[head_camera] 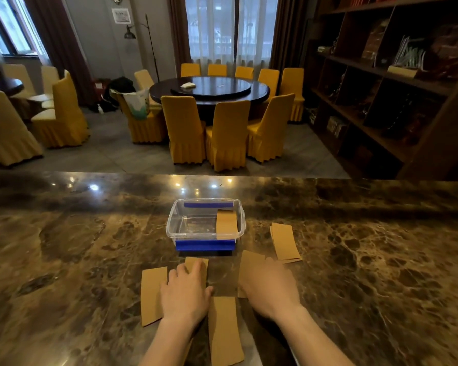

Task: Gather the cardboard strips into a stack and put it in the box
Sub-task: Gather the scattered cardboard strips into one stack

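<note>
A clear plastic box (pixel 175 220) with blue clips stands on the marble counter, and one cardboard strip (pixel 226 224) leans inside at its right end. Several brown strips lie in front of it. My left hand (pixel 187 291) rests flat on a strip (pixel 196 261), fingers spread. Another strip (pixel 154 294) lies to its left, and one strip (pixel 225 331) lies between my forearms. My right hand (pixel 271 286) lies flat over a strip (pixel 249 265). A small pile of strips (pixel 284 241) sits right of the box.
The dark marble counter (pixel 77 247) stretches wide to both sides, with its far edge just behind the box. Beyond it are a round dining table (pixel 209 88) with yellow chairs and a dark wooden shelf (pixel 394 88) on the right.
</note>
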